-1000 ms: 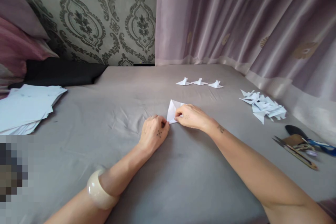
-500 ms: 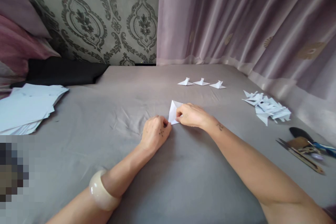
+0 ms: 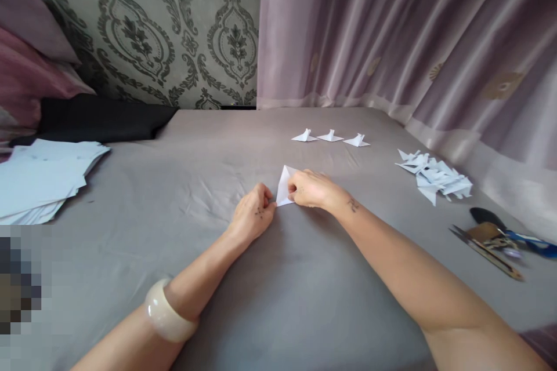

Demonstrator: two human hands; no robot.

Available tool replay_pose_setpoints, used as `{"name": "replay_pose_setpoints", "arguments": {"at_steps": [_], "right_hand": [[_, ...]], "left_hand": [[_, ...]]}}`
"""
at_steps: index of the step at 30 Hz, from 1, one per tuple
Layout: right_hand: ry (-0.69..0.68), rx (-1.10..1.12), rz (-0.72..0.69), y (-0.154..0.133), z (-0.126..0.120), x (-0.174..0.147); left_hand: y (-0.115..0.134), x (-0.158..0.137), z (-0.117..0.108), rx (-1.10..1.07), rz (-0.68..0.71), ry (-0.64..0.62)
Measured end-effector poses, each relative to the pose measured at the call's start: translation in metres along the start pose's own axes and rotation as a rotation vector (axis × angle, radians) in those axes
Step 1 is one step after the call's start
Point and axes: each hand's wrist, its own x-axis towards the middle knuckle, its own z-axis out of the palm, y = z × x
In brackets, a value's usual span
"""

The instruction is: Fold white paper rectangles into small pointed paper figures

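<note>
A small folded sheet of white paper [image 3: 284, 188] lies on the grey cloth surface [image 3: 304, 290] in front of me. My right hand [image 3: 311, 188] covers its right part, with curled fingers pressed on the paper. At the paper's lower left corner is my left hand [image 3: 255, 211], its fingers closed and the fingertips touching that corner. The palm side of both hands is hidden. Beyond the paper, three folded paper figures [image 3: 331, 136] with pointed wings stand in a row.
On the left lie a stack of white paper sheets [image 3: 43, 177] and a black cloth [image 3: 100, 119]. To the right are a heap of folded paper pieces [image 3: 439, 177], scissors [image 3: 487, 252] and a blue-handled tool [image 3: 533, 242]. A curtain [image 3: 348, 35] and patterned wall [image 3: 174, 40] stand behind.
My left hand's fingers have shifted slightly at the paper's lower left corner. My right hand stays on the paper. The whole view has moved a little.
</note>
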Motion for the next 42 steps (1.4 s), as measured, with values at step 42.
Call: {"name": "replay_pose_setpoints", "arguments": {"at_steps": [42], "right_hand": [[0.778, 0.656, 0.073, 0.047, 0.079, -0.027]], "left_hand": [[0.0, -0.012, 0.019, 0.572, 0.674, -0.002]]}}
